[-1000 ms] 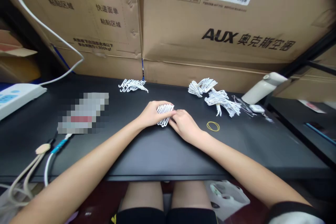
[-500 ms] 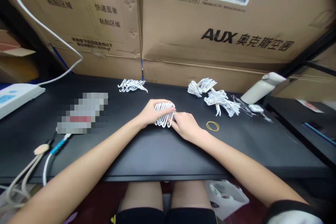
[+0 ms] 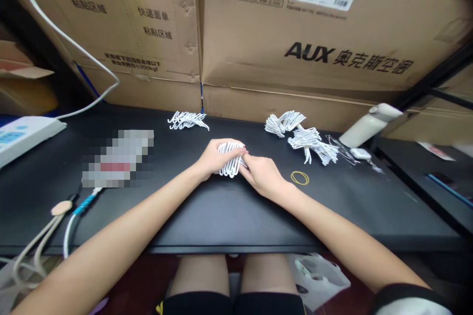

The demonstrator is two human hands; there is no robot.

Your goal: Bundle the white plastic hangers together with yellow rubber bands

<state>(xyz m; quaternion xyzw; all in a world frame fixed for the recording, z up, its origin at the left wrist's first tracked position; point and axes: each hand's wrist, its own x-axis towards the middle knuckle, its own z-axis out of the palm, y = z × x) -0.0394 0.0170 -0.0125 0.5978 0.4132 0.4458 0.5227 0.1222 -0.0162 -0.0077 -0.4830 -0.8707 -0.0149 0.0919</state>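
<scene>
My left hand [image 3: 214, 160] is wrapped round a bundle of white hooks [image 3: 231, 160], held just above the middle of the black table [image 3: 221, 211]. At the bundle's right side, my right hand [image 3: 260, 172] is closed, its fingertips pressed on the hooks. Farther back on the left lies a small pile of white hooks [image 3: 188, 120]. Several banded bundles of white hooks [image 3: 308, 140] lie at the back right. Two yellow rubber bands [image 3: 299, 177] rest on the table to the right of my right hand.
Large cardboard boxes [image 3: 314, 24] stand along the back. On the right are a white bottle [image 3: 364, 128] and a small white case [image 3: 360, 153]. At left are a blurred-out flat object [image 3: 118, 160], a power strip [image 3: 29, 135] and cables. A plastic bag [image 3: 321, 280] hangs below the edge.
The fingers of my right hand have shifted slightly on the bundle, and its hooks now sit closer together at the right end. The view has moved a little.
</scene>
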